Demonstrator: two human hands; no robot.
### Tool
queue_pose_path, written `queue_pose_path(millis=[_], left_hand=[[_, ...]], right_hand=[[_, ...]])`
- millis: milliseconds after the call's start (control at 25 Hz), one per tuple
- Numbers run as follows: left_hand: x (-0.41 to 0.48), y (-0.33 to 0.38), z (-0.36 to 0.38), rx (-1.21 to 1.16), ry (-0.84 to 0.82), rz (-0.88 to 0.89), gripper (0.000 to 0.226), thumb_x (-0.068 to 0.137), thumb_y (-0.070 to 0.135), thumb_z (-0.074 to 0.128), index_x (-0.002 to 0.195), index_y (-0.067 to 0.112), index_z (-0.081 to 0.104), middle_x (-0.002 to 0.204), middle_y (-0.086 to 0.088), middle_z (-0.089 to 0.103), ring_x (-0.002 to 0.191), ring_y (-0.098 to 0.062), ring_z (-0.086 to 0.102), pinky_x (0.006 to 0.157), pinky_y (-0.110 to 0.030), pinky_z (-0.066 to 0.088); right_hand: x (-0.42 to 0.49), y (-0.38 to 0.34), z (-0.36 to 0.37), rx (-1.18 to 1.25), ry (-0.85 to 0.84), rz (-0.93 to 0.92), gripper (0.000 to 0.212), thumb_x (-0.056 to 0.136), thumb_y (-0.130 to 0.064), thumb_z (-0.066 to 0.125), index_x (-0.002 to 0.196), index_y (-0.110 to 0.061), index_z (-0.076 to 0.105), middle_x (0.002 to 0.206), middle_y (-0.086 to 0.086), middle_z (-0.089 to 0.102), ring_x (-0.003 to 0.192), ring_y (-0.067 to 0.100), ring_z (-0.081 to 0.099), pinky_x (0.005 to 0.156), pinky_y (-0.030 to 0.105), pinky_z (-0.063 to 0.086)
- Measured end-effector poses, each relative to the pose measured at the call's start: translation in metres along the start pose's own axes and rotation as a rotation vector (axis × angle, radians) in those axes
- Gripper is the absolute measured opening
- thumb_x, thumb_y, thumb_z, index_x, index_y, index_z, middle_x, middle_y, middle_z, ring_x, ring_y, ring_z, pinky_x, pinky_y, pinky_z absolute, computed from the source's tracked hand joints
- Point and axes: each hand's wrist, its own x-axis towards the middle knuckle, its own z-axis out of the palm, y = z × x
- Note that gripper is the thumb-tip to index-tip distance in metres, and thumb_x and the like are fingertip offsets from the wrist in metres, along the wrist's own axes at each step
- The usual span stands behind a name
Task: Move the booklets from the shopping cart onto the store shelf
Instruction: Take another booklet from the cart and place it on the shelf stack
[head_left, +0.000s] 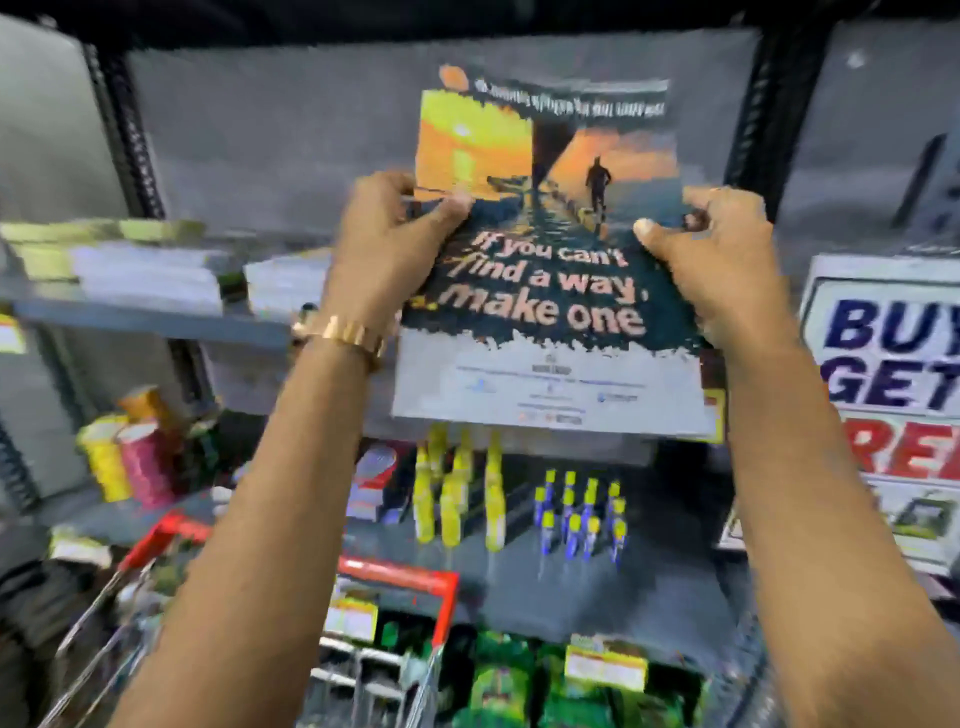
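A booklet (550, 291) with a sunset cover reading "If you can't find a way, make one" is held upright in front of the grey store shelf (156, 317). My left hand (389, 234) grips its left edge; a gold bracelet circles that wrist. My right hand (711, 254) grips its right edge. More booklets (150, 270) lie stacked flat on the shelf to the left. The shopping cart (405, 582), with a red rim and wire sides, stands at the bottom left below my arms; its contents are blurred.
A "BUY GET FREE" sign (888, 364) stands at the right. Lower shelves hold yellow bottles (452, 499), small blue bottles (582, 514), thread spools (130, 452) and green packets (519, 686). A black upright (763, 104) rises behind the booklet.
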Motion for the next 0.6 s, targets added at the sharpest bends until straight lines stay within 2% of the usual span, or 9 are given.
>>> queue_pose_path(millis=[80, 120, 160, 200, 240, 320, 400, 480, 600], left_hand=[[0.038, 0.004, 0.028, 0.206, -0.078, -0.016, 0.036, 0.073, 0.039, 0.072, 0.061, 0.008, 0.060, 0.056, 0.003, 0.054, 0.050, -0.002, 0.047, 0.051, -0.019, 0.036], [0.055, 0.004, 0.041, 0.283, -0.125, -0.034, 0.041, 0.076, 0.038, 0.073, 0.055, 0.009, 0.053, 0.048, 0.006, 0.050, 0.043, 0.000, 0.044, 0.045, -0.019, 0.034], [0.069, 0.003, 0.053, 0.356, -0.165, -0.056, 0.042, 0.080, 0.035, 0.073, 0.055, 0.011, 0.050, 0.046, 0.005, 0.053, 0.045, -0.002, 0.050, 0.043, -0.020, 0.036], [0.079, 0.002, 0.065, 0.423, -0.208, -0.079, 0.035, 0.082, 0.035, 0.072, 0.062, 0.011, 0.054, 0.058, -0.004, 0.065, 0.060, -0.012, 0.063, 0.050, -0.026, 0.044], [0.087, 0.000, 0.076, 0.470, -0.245, -0.103, 0.029, 0.083, 0.034, 0.071, 0.077, 0.007, 0.062, 0.086, -0.016, 0.073, 0.086, -0.024, 0.069, 0.065, -0.032, 0.051], [0.099, -0.012, 0.094, 0.585, -0.329, -0.148, 0.043, 0.088, 0.032, 0.066, 0.115, -0.001, 0.063, 0.127, -0.021, 0.062, 0.118, -0.032, 0.058, 0.093, -0.037, 0.047], [0.102, -0.034, 0.106, 0.734, -0.411, -0.191, 0.052, 0.090, 0.035, 0.063, 0.127, 0.000, 0.055, 0.136, -0.018, 0.056, 0.125, -0.032, 0.053, 0.101, -0.035, 0.043], [0.106, -0.059, 0.117, 0.811, -0.446, -0.264, 0.056, 0.087, 0.043, 0.065, 0.126, 0.003, 0.055, 0.133, -0.016, 0.058, 0.122, -0.033, 0.055, 0.099, -0.034, 0.045], [0.108, -0.080, 0.124, 0.987, -0.446, -0.243, 0.059, 0.086, 0.053, 0.059, 0.121, 0.006, 0.056, 0.128, -0.018, 0.061, 0.116, -0.034, 0.059, 0.094, -0.035, 0.050]], right_hand=[[0.042, 0.013, -0.007, -0.137, 0.006, 0.154, 0.028, 0.082, -0.014, 0.069, 0.106, 0.001, 0.066, 0.091, 0.004, 0.055, 0.085, 0.014, 0.051, 0.072, 0.032, 0.048], [0.062, 0.022, -0.007, -0.208, 0.002, 0.218, 0.021, 0.080, -0.013, 0.071, 0.093, 0.001, 0.064, 0.088, 0.007, 0.050, 0.083, 0.015, 0.047, 0.066, 0.030, 0.044], [0.077, 0.030, -0.005, -0.269, -0.001, 0.252, 0.017, 0.079, -0.012, 0.072, 0.084, -0.003, 0.059, 0.087, 0.010, 0.047, 0.082, 0.016, 0.045, 0.063, 0.029, 0.038], [0.090, 0.039, -0.001, -0.311, -0.006, 0.274, 0.019, 0.079, -0.011, 0.072, 0.087, -0.006, 0.056, 0.089, 0.012, 0.047, 0.084, 0.017, 0.046, 0.065, 0.028, 0.036], [0.100, 0.047, 0.004, -0.343, -0.020, 0.282, 0.022, 0.080, -0.009, 0.071, 0.096, -0.008, 0.056, 0.092, 0.015, 0.049, 0.088, 0.018, 0.050, 0.068, 0.029, 0.038], [0.112, 0.064, 0.015, -0.463, -0.039, 0.299, 0.031, 0.084, -0.009, 0.067, 0.113, -0.002, 0.058, 0.109, 0.022, 0.059, 0.105, 0.027, 0.059, 0.081, 0.033, 0.046], [0.115, 0.080, 0.026, -0.590, -0.056, 0.337, 0.036, 0.089, -0.009, 0.062, 0.123, 0.001, 0.056, 0.130, 0.022, 0.057, 0.120, 0.035, 0.056, 0.093, 0.035, 0.047], [0.115, 0.095, 0.036, -0.698, -0.088, 0.358, 0.034, 0.091, -0.010, 0.058, 0.124, -0.001, 0.056, 0.134, 0.019, 0.056, 0.124, 0.034, 0.055, 0.095, 0.035, 0.047], [0.118, 0.106, 0.040, -0.774, -0.124, 0.419, 0.041, 0.090, -0.019, 0.060, 0.129, -0.006, 0.053, 0.139, 0.015, 0.053, 0.130, 0.033, 0.048, 0.102, 0.037, 0.042]])
